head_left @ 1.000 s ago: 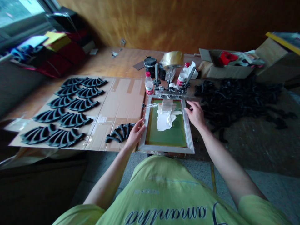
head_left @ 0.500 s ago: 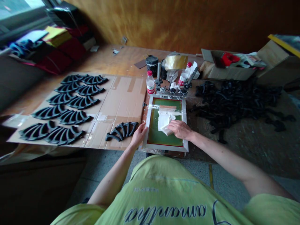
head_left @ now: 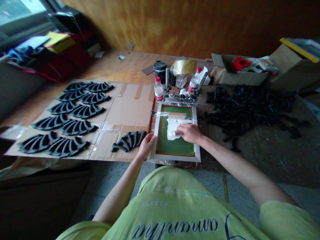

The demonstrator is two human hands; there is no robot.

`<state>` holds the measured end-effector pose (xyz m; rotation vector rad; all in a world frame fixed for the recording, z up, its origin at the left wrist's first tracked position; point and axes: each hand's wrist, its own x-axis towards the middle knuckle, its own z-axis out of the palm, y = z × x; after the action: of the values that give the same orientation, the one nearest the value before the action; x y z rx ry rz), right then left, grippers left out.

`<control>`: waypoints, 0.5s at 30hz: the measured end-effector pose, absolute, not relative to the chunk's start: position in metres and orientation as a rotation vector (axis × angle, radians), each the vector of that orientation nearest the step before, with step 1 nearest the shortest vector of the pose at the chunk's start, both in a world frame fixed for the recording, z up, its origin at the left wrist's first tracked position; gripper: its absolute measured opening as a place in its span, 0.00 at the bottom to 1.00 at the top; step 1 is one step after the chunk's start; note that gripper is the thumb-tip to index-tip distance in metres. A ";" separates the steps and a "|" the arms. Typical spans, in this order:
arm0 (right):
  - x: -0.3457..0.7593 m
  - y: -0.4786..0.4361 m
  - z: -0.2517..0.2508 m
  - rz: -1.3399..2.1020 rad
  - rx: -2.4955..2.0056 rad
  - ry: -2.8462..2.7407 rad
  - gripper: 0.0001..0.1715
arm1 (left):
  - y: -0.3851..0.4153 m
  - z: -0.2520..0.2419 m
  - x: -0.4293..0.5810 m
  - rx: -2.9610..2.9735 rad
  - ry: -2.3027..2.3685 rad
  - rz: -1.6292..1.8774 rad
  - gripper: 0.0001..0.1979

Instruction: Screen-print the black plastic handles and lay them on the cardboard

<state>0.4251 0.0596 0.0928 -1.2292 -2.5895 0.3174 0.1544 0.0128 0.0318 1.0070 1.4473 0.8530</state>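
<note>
In front of me lies a screen printing frame [head_left: 198, 146] with silver metal sides and a green mesh [head_left: 163, 146]. My left hand [head_left: 147, 144] is closed at its left side, gripping the edge. My right hand [head_left: 190, 133] is closed on a crumpled white cloth [head_left: 173, 129] and presses it onto the mesh, right of centre. Part of the cloth is hidden under the fingers. Just above it, a pale wooden-looking strip [head_left: 177, 115] lies on the mesh under clear tape. A metal clamp [head_left: 181, 98] stands at the frame's far edge.
Rows of curved black parts [head_left: 78, 126] lie on a cardboard sheet [head_left: 122, 110], with a smaller group [head_left: 130, 140] beside my left hand. A black heap [head_left: 250, 103] spreads to the right. Bottles [head_left: 158, 89], a black tub [head_left: 160, 70] and an open box [head_left: 242, 76] stand behind.
My right hand has moved slightly up the mesh with the cloth, which now looks more bunched. My left hand stays at the frame's left side. The whole view has shifted a little.
</note>
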 end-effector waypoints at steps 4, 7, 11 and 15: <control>0.413 0.108 0.122 0.267 -1.438 -2.345 0.32 | 0.013 0.060 0.149 0.955 1.419 0.857 0.39; 0.438 0.132 0.137 0.234 -1.536 -2.175 0.35 | 0.018 0.094 0.148 0.982 1.362 0.930 0.34; 0.515 0.139 0.126 0.201 -1.691 -1.805 0.27 | 0.044 0.143 0.159 1.042 1.252 1.168 0.26; 0.536 0.110 0.075 0.378 -1.855 -1.756 0.22 | 0.090 0.181 0.179 1.101 1.102 1.452 0.26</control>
<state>0.5359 0.1100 0.0749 -1.8545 -1.7560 0.3776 0.1788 0.0905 0.1811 1.1012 1.1020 1.4521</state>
